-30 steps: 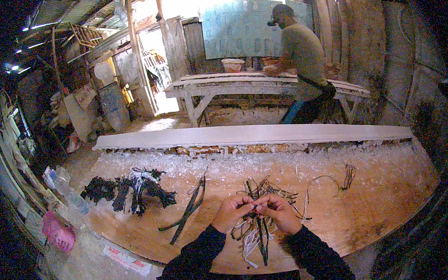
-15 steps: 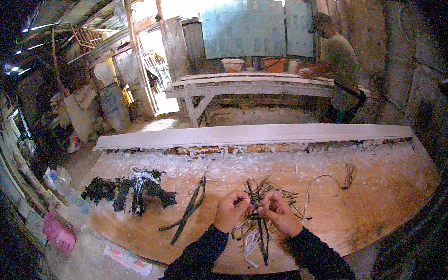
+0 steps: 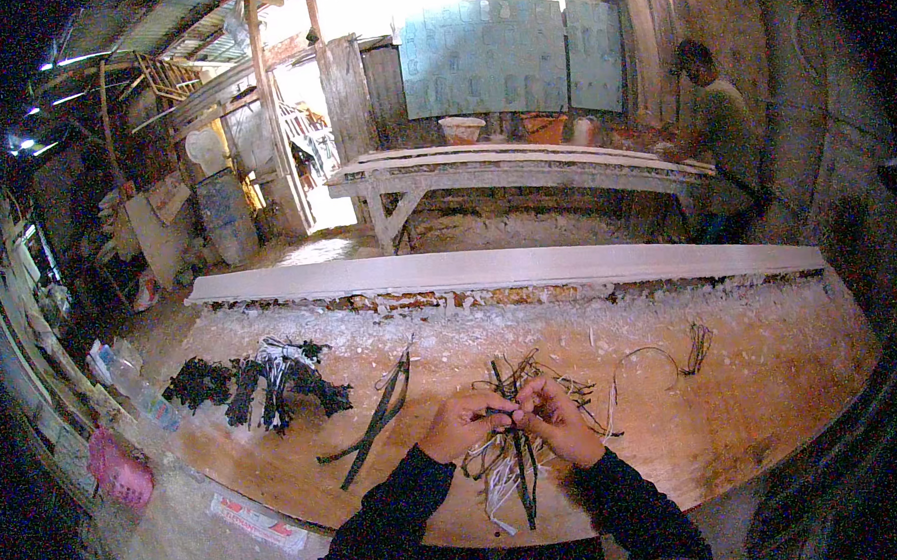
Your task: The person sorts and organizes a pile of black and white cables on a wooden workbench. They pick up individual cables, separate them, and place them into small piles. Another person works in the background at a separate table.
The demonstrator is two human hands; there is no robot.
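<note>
My left hand (image 3: pixel 464 426) and my right hand (image 3: pixel 559 421) meet at the fingertips over the wooden tabletop, both closed in a pinch. A dark strip runs between them, its gripped part mostly hidden by my fingers. Below the hands lies a loose pile of thin white and dark strands (image 3: pixel 502 483). Long black strips (image 3: pixel 528 487) stick out of that pile, one end toward me and the other away. Left of my left hand, a pair of black strips (image 3: pixel 380 423) lies crossed. Farther left are bunches of black pieces (image 3: pixel 205 383) and a white-tied bundle (image 3: pixel 279 362).
Along the table's far edge runs a long white moulding (image 3: pixel 508 268). A small tangle of thin strands (image 3: pixel 698 347) lies at right. On the left are a clear bottle (image 3: pixel 151 398) and a pink basket (image 3: pixel 123 472). Behind, another person (image 3: pixel 719 123) leans over a white-stained bench (image 3: pixel 524 167).
My left fingers have shifted right and now touch those of my right hand. The other person at the back bench has moved to the right and bends lower.
</note>
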